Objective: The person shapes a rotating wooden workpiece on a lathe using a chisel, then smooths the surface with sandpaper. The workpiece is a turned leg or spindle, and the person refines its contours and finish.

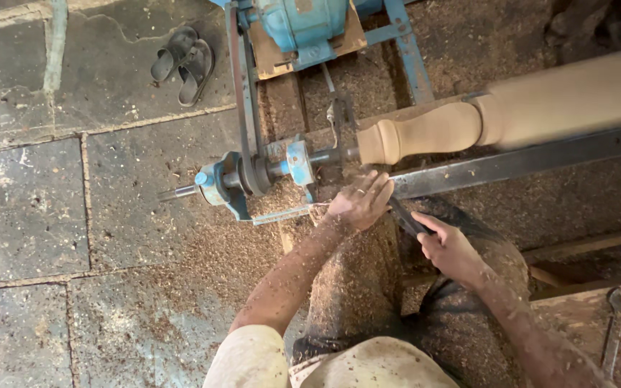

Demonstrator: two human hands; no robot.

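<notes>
A pale turned wooden piece (pixel 468 122) is mounted on a blue lathe and looks blurred from spinning. It has a rounded knob at its left end near the spindle (pixel 325 156). My left hand (pixel 359 202) rests over the front of a dark chisel (pixel 404 218), just under the knob and against the long metal tool rest bar (pixel 512 164). My right hand (pixel 448 248) grips the chisel's handle end lower down. Both forearms are dusted with sawdust.
A blue motor (pixel 300 25) on a board drives a belt (pixel 246 108) to the lathe pulley. A pair of dark sandals (pixel 183 62) lies on the stone floor at upper left. A wrench (pixel 616 323) lies at lower right. Sawdust covers the ground around my legs.
</notes>
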